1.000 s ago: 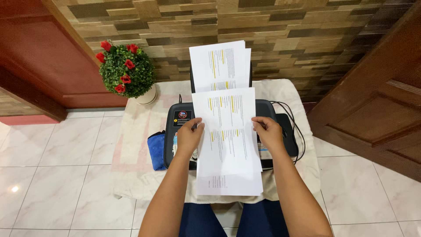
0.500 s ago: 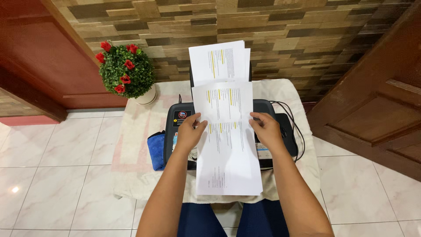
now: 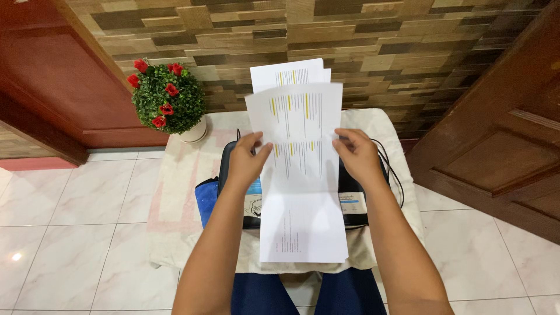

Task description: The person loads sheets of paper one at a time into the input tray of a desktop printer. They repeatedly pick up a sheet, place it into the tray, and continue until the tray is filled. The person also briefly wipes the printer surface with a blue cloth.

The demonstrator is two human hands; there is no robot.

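A white printed sheet (image 3: 297,134) with yellow highlighted lines is lifted above a dark grey printer (image 3: 350,192). My left hand (image 3: 247,158) pinches its left edge and my right hand (image 3: 353,154) pinches its right edge. A second printed sheet (image 3: 303,227) lies in the printer's front output, hanging towards me. More printed sheets (image 3: 289,74) stand upright in the rear feed behind the lifted sheet.
The printer rests on a low table under a cream cloth (image 3: 186,192). A potted green bush with red flowers (image 3: 168,96) stands at the back left. A blue cloth (image 3: 208,201) lies left of the printer, black cables (image 3: 394,169) right. A wooden door (image 3: 501,134) is at right.
Both hands have raised the printed sheet up and away from the output tray, towards the rear feed. The sheet below stays in the output.
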